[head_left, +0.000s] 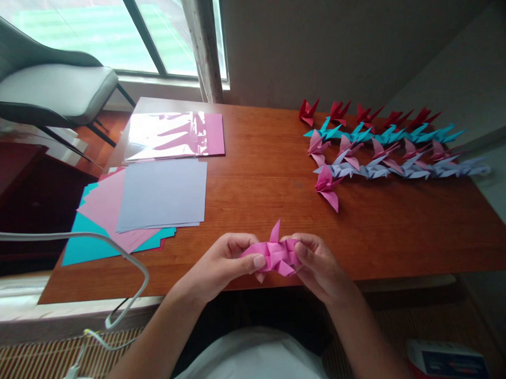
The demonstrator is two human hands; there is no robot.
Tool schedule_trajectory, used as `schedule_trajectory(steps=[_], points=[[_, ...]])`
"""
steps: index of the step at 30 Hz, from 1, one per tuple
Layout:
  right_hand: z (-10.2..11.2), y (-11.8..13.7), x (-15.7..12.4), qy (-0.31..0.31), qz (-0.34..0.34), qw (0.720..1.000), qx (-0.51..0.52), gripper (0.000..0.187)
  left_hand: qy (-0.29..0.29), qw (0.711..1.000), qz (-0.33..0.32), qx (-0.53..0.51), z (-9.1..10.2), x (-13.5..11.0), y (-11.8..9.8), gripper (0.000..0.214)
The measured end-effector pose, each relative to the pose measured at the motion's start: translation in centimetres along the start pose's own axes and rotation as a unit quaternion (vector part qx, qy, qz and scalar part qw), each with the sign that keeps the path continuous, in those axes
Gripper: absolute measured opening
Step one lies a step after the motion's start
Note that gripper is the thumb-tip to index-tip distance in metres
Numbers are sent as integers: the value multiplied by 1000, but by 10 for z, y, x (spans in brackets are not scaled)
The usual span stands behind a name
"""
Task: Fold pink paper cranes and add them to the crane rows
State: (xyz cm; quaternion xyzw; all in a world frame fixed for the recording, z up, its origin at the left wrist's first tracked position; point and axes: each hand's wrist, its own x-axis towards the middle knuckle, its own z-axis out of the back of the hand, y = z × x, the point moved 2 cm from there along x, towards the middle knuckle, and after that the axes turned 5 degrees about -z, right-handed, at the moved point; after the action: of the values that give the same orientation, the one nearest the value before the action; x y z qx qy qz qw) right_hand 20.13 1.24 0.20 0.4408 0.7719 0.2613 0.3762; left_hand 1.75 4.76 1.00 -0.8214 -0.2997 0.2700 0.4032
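A partly folded pink origami piece (275, 254) is held above the near edge of the wooden table (262, 162). My left hand (225, 263) pinches its left end between thumb and fingers. My right hand (319, 263) grips its right end, fingers curled round the paper. One pointed flap sticks up from the middle of the fold. A finished pink paper crane (328, 186) sits alone a little beyond my hands.
Rows of finished paper cranes (383, 141) in red, teal, pink and lilac fill the table's far right. A stack of loose paper sheets (153, 200) and a plastic-wrapped paper pack (176, 132) lie at the left. A white cable (126, 259) loops off the left edge. A chair (53, 88) stands by the window.
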Motion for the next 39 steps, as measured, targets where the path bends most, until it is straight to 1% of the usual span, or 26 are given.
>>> schedule_trajectory(steps=[3,5,10,14,18,20,22,25,29,33,39], points=[[-4,-4,3,-30,11,999,7,39,-8,1000,-20,-19,-1,0,3,26],[-5,-7,4,-34,11,999,2,40,-7,999,-28,-23,0,-1,4,26],[-2,-9,5,-41,14,997,-59,32,-17,1000,-21,8,3,-3,-1,26],[3,-5,5,-80,24,988,-127,25,-38,994,-17,98,3,-2,-9,24],[3,6,2,-124,41,966,-222,23,-69,976,-25,207,0,-1,-15,28],[1,12,-1,-128,51,959,-246,22,-76,967,-28,243,-1,0,-16,28],[-1,17,-3,-115,56,959,-252,20,-83,963,-34,254,-2,0,-15,26],[-4,21,-5,-99,61,959,-258,18,-94,968,-51,229,-3,-1,-13,24],[-6,19,-4,-101,81,961,-246,16,-108,976,-61,180,-4,0,-11,22],[-4,12,-1,-81,81,975,-193,16,-108,984,-55,131,-5,0,-13,22],[-2,6,1,-39,37,995,-85,22,-87,993,-41,74,-2,0,-11,20]])
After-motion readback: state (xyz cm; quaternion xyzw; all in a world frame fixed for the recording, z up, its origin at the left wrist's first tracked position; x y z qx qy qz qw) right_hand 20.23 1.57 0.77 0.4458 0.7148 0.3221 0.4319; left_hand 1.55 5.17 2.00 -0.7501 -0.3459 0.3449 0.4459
